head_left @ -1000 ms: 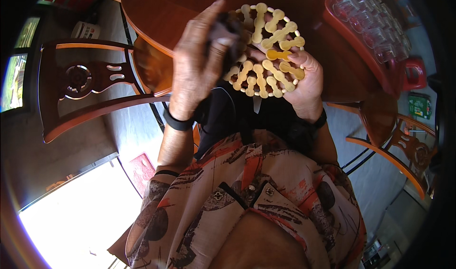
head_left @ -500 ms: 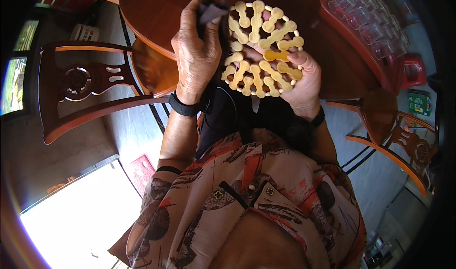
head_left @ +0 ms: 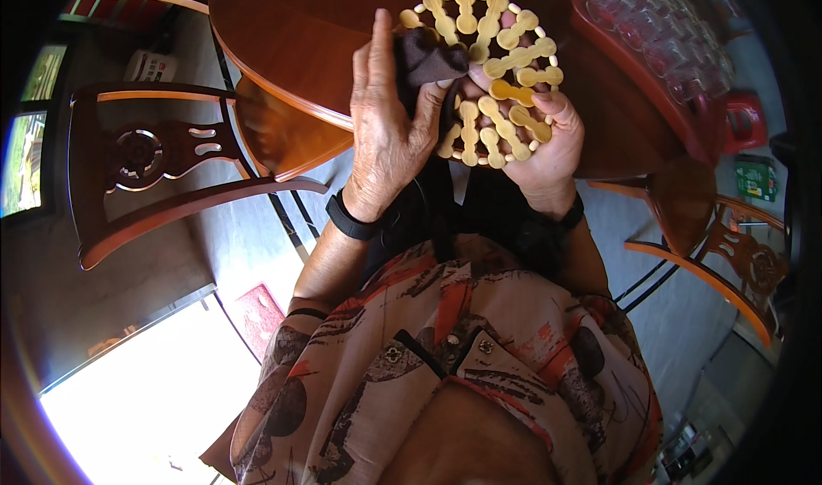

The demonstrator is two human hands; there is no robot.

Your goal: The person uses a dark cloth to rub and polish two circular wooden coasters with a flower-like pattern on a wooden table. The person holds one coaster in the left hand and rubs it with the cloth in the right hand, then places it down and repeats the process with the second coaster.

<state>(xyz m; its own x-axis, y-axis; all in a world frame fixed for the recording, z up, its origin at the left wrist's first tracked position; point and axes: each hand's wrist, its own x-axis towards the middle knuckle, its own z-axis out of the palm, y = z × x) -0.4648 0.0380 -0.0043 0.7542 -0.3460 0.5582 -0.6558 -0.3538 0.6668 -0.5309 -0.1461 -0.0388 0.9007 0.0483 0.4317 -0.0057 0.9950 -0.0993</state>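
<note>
A round wooden trivet (head_left: 520, 58), made of pale knobbed pieces strung with beads round the rim, is held up over the near edge of the table. My right hand (head_left: 552, 147) grips it from the right, thumb on its front face and fingers behind. My left hand (head_left: 390, 121) pinches a dark cloth (head_left: 431, 59) between thumb and fingers. That cloth lies against the trivet's left part and hides several of its pieces. The left index finger points upward beside the cloth.
A round brown wooden table (head_left: 300, 31) spreads beyond my hands. On its right stands a red tray (head_left: 629, 61) of clear glasses (head_left: 659, 23). Carved wooden chairs (head_left: 154, 155) stand at left and right. A red stool (head_left: 743, 124) and a green box (head_left: 755, 178) sit at far right.
My left hand has moved right with the cloth, from beside the trivet's left rim onto its left part. The trivet has shifted slightly right, still in my right hand.
</note>
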